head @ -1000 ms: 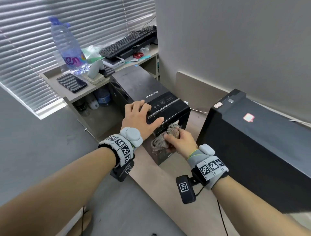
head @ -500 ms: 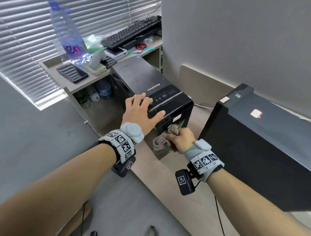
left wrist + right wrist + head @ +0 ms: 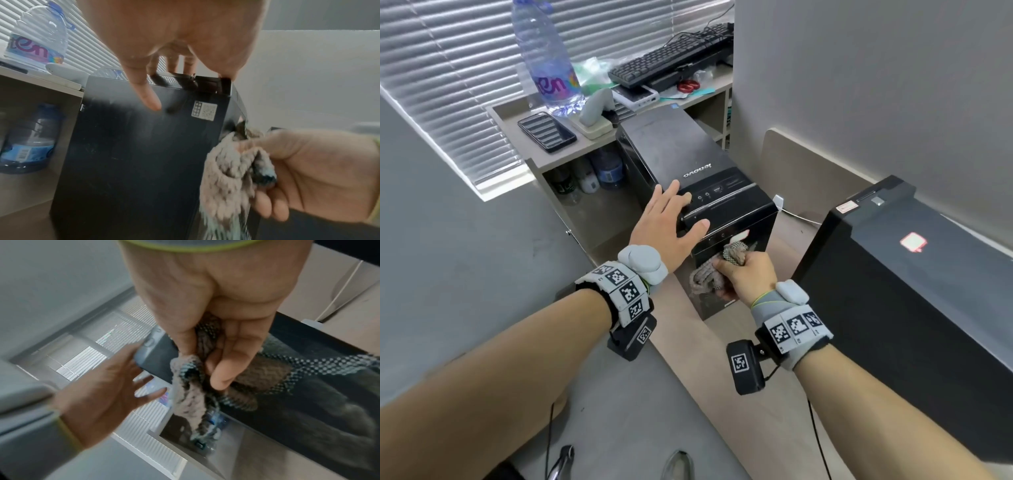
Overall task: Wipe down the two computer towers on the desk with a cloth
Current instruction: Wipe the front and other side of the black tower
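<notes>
Grey cloth (image 3: 709, 279) lower on tower (image 3: 726, 212)

Two black towers stand upright on the desk: Lenovo one (image 3: 688, 161) left, bigger one (image 3: 914, 274) right. Scrunched greyish cloth (image 3: 705, 279) sits against the Lenovo's front.

The head view looks down and forward over the tower (image 3: 709, 192). Both wrist views sit close, facing along the hands (image 3: 180, 32) (image 3: 205, 305), sharing its front.
</notes>
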Demonstrator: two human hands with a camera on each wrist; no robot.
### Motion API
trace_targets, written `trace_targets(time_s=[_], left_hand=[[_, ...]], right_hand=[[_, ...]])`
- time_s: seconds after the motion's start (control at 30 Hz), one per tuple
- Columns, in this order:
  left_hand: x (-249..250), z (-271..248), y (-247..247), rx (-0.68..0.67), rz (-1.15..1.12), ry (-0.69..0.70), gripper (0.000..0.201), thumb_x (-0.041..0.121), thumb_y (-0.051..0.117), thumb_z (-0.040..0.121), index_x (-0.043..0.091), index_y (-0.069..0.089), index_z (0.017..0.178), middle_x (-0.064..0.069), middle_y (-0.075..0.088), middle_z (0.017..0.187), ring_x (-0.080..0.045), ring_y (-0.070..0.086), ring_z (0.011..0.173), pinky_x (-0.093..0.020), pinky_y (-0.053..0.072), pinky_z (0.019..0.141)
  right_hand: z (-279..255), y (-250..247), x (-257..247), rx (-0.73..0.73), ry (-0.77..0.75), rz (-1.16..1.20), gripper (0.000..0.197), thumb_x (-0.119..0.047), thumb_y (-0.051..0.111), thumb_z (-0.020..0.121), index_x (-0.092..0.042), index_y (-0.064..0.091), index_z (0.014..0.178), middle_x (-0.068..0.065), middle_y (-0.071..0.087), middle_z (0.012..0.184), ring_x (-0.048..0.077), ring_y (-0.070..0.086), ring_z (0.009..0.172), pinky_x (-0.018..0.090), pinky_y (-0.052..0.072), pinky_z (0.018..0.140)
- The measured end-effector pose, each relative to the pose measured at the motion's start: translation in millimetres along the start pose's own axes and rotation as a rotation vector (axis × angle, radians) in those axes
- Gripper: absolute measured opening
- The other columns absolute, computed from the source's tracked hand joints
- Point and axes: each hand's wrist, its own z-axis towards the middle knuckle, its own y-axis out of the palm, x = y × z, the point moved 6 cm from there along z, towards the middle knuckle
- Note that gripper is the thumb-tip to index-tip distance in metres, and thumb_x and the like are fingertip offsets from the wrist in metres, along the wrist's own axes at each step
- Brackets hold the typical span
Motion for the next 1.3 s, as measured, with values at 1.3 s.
trace_targets(time_s=[1.3], left_hand=[[-11.7,3.9,-6.3,-0.11,0.189,0.028,0.096,0.067,0.07,0.07,0.01,0.039,0.14,-0.007,0.021,0.159,-0.03,0.009,0.149,-0.041,0.017,0.119]], right_hand=[[13.0,-49.1,-34.7,0.183,-0.073,0.009,0.023,-0.017,0.048,0.098,-0.014,0.056,0.077,0.015,0.064,0.075,0.021,0.059,0.037,0.024,0.048,0.035]])
